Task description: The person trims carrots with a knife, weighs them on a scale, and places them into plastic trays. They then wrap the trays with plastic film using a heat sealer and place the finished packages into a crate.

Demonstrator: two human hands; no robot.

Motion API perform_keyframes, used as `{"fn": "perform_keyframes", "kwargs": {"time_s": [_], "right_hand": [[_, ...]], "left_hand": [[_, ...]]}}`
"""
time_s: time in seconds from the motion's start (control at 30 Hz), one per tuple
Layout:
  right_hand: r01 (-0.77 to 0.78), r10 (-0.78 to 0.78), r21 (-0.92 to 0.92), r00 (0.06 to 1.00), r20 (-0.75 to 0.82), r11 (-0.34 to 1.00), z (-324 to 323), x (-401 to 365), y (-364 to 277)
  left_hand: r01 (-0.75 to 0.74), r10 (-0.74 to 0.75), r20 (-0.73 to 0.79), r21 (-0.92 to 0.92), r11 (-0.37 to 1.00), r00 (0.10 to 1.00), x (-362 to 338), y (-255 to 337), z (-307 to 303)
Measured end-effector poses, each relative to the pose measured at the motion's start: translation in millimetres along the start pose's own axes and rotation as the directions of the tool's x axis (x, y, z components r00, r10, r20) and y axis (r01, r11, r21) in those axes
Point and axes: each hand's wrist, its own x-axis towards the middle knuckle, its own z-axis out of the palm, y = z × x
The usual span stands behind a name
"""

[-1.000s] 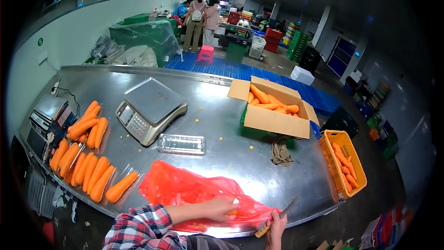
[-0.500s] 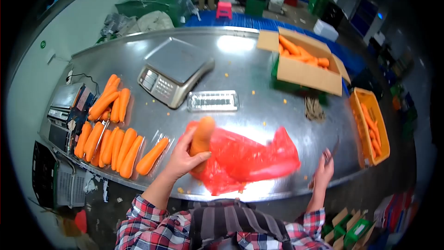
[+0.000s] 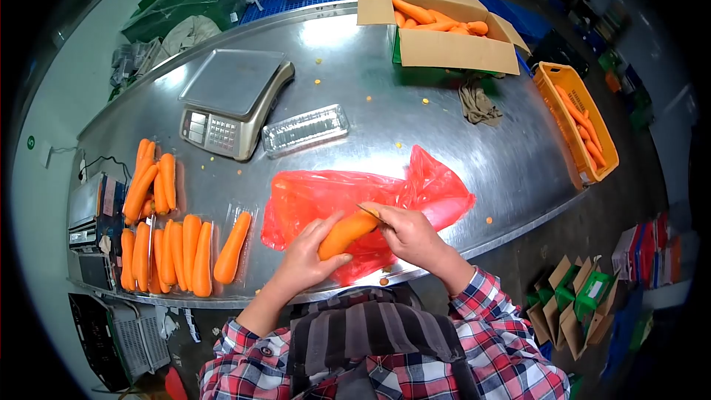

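Metal worktable (image 3: 511, 170), one, bearing one red plastic bag (image 3: 318, 189), spread near the front edge.
Electronic scale (image 3: 233, 81), beyond the bag; clear plastic tray (image 3: 306, 131), just beside the scale; left hand (image 3: 306, 252), fingers wrapped around a carrot (image 3: 346, 236); right hand (image 3: 412, 235), fingers curled about a knife (image 3: 369, 211); said carrot, tilted, held over the bag's near side; knife, small, dark blade at the carrot's far end.

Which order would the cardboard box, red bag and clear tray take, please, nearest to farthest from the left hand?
1. Red bag: right at the left hand.
2. Clear tray: farther ahead, beside the scale.
3. Cardboard box: far side, rightward.
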Motion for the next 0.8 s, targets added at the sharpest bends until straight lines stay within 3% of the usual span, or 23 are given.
{"fn": "perform_keyframes", "kwargs": {"time_s": [0.1, 0.2, 0.23, 0.3, 0.33, 0.4, 0.43, 0.53, 0.63, 0.8], "right_hand": [[-0.005, -0.005, -0.118, 0.996, -0.086, 0.993, 4.8, -1.9, 3.7], [-0.277, 0.273, -0.231, 0.961, -0.051, 0.933, 7.9, -2.4, 38.6], [-0.245, 0.214, -0.276, 0.967, -0.137, 0.929, 9.4, -5.3, 56.8], [-0.283, 0.251, -0.147, 0.946, -0.202, 0.948, 11.3, -12.8, 63.1], [-0.29, 0.273, -0.051, 0.937, -0.217, 0.956, 16.2, -17.3, 58.0], [-0.234, 0.228, -0.001, 0.948, -0.221, 0.972, 24.0, -17.3, 35.3], [-0.203, 0.202, 0.018, 0.951, -0.233, 0.979, 27.0, -14.9, 27.8], [-0.121, 0.098, -0.132, 0.981, -0.169, 0.984, 37.6, -8.7, 10.8], [0.004, -0.054, -0.245, 0.979, -0.197, 0.97, 44.9, 2.5, 0.7], [0.035, -0.093, -0.281, 0.976, -0.196, 0.959, 49.9, 11.3, -2.4]], "left_hand": [[0.014, -0.014, 0.011, 0.009, 1.0, 1.0, 2.3, 1.9, 0.0], [-0.017, 0.041, 0.09, -0.248, 0.969, 0.995, 0.3, 2.9, -7.7], [-0.011, 0.019, 0.014, -0.452, 0.892, 1.0, -1.0, -2.0, -7.4], [-0.069, -0.079, -0.149, -0.783, 0.618, 0.986, -0.3, -19.0, -3.1], [-0.077, -0.187, -0.167, -0.908, 0.411, 0.968, 1.1, -23.3, -1.9], [-0.156, -0.365, -0.13, -0.987, -0.042, 0.922, 18.1, -32.5, -5.3], [-0.127, -0.374, -0.037, -0.968, -0.217, 0.927, 19.8, -43.8, -2.4], [-0.172, -0.454, -0.007, -0.93, -0.325, 0.891, 16.0, -44.0, 6.4], [-0.189, -0.5, -0.007, -0.93, -0.315, 0.866, 12.9, -41.7, 11.5], [-0.208, -0.505, -0.025, -0.928, -0.309, 0.862, 9.2, -42.0, 16.0]]}}
